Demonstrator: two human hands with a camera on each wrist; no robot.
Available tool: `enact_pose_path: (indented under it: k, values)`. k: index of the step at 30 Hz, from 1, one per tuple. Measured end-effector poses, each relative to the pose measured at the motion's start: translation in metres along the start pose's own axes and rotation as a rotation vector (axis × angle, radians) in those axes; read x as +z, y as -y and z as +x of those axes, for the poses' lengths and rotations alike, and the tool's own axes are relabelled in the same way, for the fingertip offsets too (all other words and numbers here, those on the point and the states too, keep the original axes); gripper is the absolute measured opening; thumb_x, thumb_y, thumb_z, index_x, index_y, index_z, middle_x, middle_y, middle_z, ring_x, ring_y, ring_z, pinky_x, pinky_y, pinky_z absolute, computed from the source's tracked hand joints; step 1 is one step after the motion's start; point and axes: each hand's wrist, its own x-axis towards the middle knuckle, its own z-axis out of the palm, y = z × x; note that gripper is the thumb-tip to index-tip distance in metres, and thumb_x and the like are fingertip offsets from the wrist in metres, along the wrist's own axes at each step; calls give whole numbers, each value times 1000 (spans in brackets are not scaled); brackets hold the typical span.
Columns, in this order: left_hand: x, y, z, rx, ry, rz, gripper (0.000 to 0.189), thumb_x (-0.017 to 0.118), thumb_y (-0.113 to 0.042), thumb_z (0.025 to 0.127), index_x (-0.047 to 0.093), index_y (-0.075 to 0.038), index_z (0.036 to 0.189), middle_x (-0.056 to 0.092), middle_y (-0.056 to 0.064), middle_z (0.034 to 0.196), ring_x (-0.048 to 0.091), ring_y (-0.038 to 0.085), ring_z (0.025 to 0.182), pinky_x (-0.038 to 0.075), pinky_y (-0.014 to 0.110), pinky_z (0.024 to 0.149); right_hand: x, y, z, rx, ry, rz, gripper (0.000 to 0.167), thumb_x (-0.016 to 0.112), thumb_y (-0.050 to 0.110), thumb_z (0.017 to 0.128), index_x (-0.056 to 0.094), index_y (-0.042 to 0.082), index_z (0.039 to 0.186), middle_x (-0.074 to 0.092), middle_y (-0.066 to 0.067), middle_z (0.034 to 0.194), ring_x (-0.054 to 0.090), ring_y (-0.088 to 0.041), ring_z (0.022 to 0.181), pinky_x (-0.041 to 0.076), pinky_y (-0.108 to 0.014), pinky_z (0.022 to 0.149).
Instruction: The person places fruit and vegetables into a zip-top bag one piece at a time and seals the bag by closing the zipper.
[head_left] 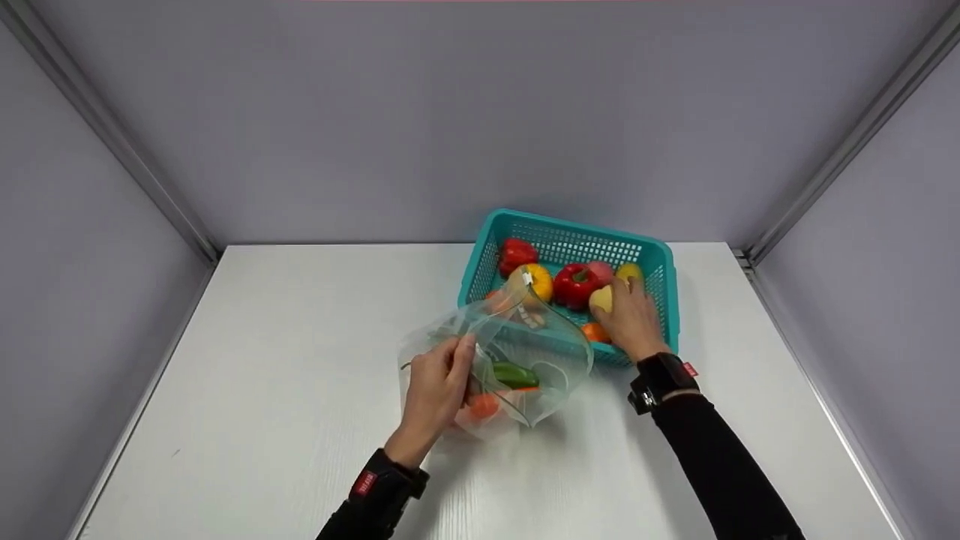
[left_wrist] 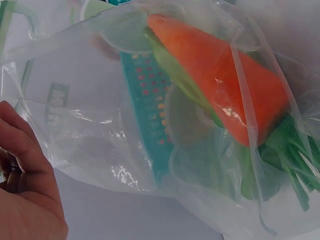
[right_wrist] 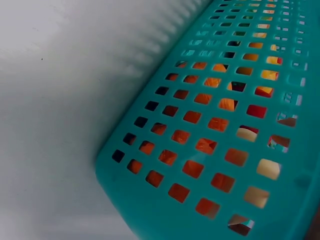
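Note:
My left hand (head_left: 435,386) grips the rim of a clear plastic bag (head_left: 559,367), which leans over the near side of a teal basket (head_left: 664,259). Inside the bag lie a green pepper (head_left: 514,375) and a carrot (left_wrist: 220,75) with green leaves. My right hand (head_left: 634,319) reaches into the right end of the basket. Its fingers pinch a pale yellow, potato-like item (head_left: 601,298); the far side of the grasp is hidden. Beside it are a red bell pepper (head_left: 574,286), a pink round item (head_left: 601,271) and a yellow-green fruit (head_left: 628,271).
Another red bell pepper (head_left: 517,255) and a yellow pepper (head_left: 538,282) lie in the basket's left part. An orange item (head_left: 596,332) rests by its near wall. The white table (head_left: 300,360) is bounded by grey panels (head_left: 450,120) at the back and sides.

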Motion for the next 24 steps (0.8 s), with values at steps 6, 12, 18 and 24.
enact_pose_path:
  k: [6, 12, 18, 24]
  values:
    - [2, 0, -1, 11, 7, 4, 45, 51, -29, 111, 55, -10, 70, 55, -2, 49, 50, 7, 37, 44, 26, 37, -2, -5, 1, 39, 36, 16, 72, 70, 24, 99, 36, -6, 155, 29, -38, 154, 41, -61, 130, 37, -69, 110]
    - [5, 1, -1, 3, 19, -13, 46, 50, -32, 111, 56, -10, 71, 56, -1, 50, 52, 9, 37, 45, 27, 37, 0, -9, 1, 76, 49, 28, 76, 72, 21, 97, 32, -3, 158, 28, -37, 155, 47, -61, 122, 42, -69, 105]
    - [6, 2, 0, -5, 30, -16, 47, 49, -33, 111, 56, -10, 72, 56, -1, 51, 52, 9, 38, 45, 27, 37, 2, -13, -1, 73, 31, 54, 73, 72, 16, 97, 34, -3, 156, 29, -37, 153, 53, -59, 115, 46, -67, 101]
    - [6, 3, 1, 1, 28, -21, 46, 50, -32, 111, 56, -10, 72, 56, -1, 50, 51, 8, 37, 44, 26, 37, -3, -14, -6, 49, -44, 122, 66, 74, 12, 96, 41, -4, 151, 34, -35, 150, 53, -53, 116, 48, -66, 100]
